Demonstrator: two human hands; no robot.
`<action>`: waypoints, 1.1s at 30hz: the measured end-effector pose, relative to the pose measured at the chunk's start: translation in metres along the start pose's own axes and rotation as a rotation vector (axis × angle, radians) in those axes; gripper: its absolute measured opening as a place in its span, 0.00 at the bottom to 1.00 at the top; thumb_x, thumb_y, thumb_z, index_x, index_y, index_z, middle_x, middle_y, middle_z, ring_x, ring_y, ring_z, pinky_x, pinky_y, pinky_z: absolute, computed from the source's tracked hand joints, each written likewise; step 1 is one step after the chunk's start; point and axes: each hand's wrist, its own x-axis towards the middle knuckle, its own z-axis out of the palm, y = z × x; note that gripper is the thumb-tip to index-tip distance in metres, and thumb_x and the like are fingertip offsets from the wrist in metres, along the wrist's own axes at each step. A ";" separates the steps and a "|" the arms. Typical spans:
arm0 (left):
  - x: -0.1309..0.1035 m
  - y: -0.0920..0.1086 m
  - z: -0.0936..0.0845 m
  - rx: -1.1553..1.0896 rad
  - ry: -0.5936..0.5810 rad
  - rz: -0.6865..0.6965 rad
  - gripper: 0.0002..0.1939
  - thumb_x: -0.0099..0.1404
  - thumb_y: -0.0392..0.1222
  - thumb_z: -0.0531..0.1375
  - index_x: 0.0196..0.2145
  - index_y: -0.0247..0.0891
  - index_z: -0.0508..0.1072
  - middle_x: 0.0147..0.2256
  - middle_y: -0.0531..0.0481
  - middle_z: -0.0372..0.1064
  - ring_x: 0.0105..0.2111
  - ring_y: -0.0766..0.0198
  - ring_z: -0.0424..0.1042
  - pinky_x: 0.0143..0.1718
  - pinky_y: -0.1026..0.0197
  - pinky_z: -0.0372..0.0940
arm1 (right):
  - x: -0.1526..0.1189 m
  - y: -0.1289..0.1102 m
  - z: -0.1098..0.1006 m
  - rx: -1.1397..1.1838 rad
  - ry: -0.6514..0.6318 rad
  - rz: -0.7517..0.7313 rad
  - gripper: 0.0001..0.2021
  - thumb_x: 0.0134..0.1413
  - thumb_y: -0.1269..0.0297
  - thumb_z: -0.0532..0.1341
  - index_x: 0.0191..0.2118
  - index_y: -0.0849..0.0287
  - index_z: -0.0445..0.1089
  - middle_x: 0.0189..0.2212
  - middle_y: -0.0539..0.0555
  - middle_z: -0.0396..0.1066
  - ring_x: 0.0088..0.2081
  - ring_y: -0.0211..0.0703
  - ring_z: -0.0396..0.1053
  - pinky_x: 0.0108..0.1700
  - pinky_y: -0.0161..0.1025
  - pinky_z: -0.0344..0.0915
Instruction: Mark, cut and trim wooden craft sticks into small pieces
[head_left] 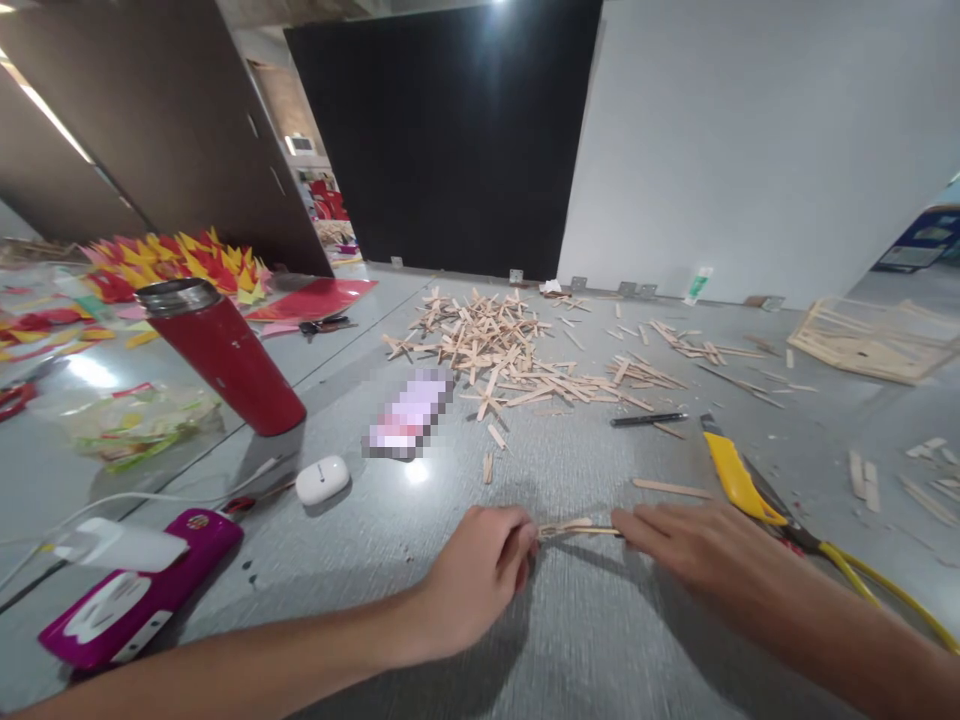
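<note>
Head view: along the far edge of a grey metallic-looking table [585,650], a tall light-grey panel [750,130] to the right and a broad black board [465,140] beside it. On the table, a loose heap of pale flat wooden sticks [487,340] near the middle of the far edge, a mass of red and yellow folded paper [172,265] toward the far left corner, and a pale wooden frame [847,362] toward the far right corner. Nearer the left edge, a tilted-looking red metal flask [232,365] and a purple power strip [199,565].

Toward the near edge, 2 bare hands close together. Left hand [480,570]: fingers curled closed on 1 end of a few thin pale wooden strips [589,529]. Right hand [675,530]: narrow fingertip pinch at their other end. To the right, a yellow-handled cutter [731,470] and yellow-handled scissors [840,565], then a slim black pen [649,420] and, close to the right fingers, 1 loose flat stick [671,489].

For a clean result, best to rest both wrists on the table and hold the strips low and level. Line up the edges before pressing, with the left pinch as anchor and only small corrections from the right. Press evenly along the overlap, never bending across the thin span, which looks likely to split or slip. Too blurred to tell: any glue between them.
</note>
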 end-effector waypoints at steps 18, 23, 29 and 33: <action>-0.002 0.002 0.000 0.082 -0.033 0.096 0.22 0.80 0.46 0.46 0.26 0.43 0.62 0.20 0.54 0.63 0.22 0.63 0.63 0.31 0.59 0.56 | -0.006 -0.031 0.023 -0.320 0.079 -0.134 0.31 0.49 0.86 0.50 0.62 0.80 0.67 0.36 0.63 0.83 0.25 0.46 0.75 0.19 0.41 0.60; -0.003 -0.003 0.005 0.114 -0.007 0.117 0.20 0.79 0.45 0.48 0.27 0.42 0.63 0.23 0.52 0.66 0.23 0.63 0.63 0.31 0.59 0.54 | 0.000 -0.015 0.023 0.067 -0.013 0.061 0.17 0.65 0.81 0.51 0.42 0.60 0.75 0.27 0.53 0.80 0.23 0.44 0.77 0.24 0.41 0.55; -0.005 -0.010 0.012 0.130 0.021 0.140 0.18 0.78 0.43 0.49 0.28 0.42 0.62 0.23 0.53 0.64 0.23 0.63 0.60 0.29 0.59 0.51 | 0.020 -0.007 0.010 0.496 -0.330 0.243 0.20 0.78 0.61 0.54 0.32 0.57 0.74 0.24 0.51 0.77 0.23 0.39 0.68 0.28 0.37 0.49; -0.007 -0.011 0.013 0.125 0.045 0.154 0.17 0.79 0.43 0.47 0.29 0.43 0.60 0.23 0.55 0.60 0.22 0.64 0.55 0.28 0.59 0.50 | 0.021 -0.043 0.006 0.209 -0.156 0.228 0.12 0.54 0.81 0.61 0.34 0.59 0.78 0.21 0.51 0.74 0.19 0.41 0.68 0.22 0.39 0.50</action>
